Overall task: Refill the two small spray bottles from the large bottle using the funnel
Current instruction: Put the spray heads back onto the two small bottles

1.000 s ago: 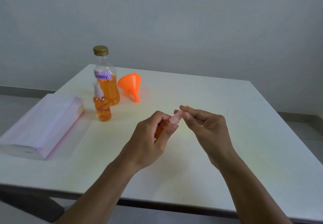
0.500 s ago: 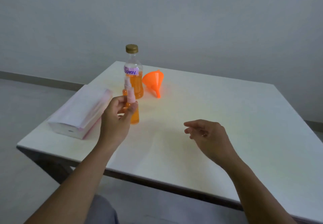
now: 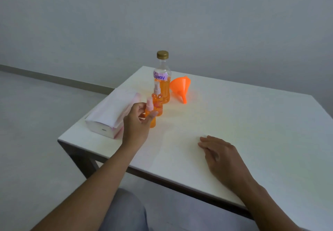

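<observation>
My left hand (image 3: 137, 122) grips a small spray bottle (image 3: 151, 115) of orange liquid with a pink nozzle, upright and low over the white table (image 3: 225, 122). Just behind it stands the second small spray bottle (image 3: 157, 101), also orange with a pink top. The large bottle (image 3: 162, 79), gold-capped and labelled "Spray", stands behind both, about half full of orange liquid. An orange funnel (image 3: 181, 86) lies on its side to the right of the large bottle. My right hand (image 3: 219, 153) rests flat on the table, fingers apart, holding nothing.
A white and pink pack of tissues (image 3: 111, 113) lies at the table's left edge, close beside my left hand. The table's near edge runs diagonally below my forearms. My knee shows under the table. A grey wall stands behind.
The left hand carried the small spray bottle left and away, down beside the other small bottle. The right hand let go of the nozzle and dropped flat onto the table. My view shifted left.
</observation>
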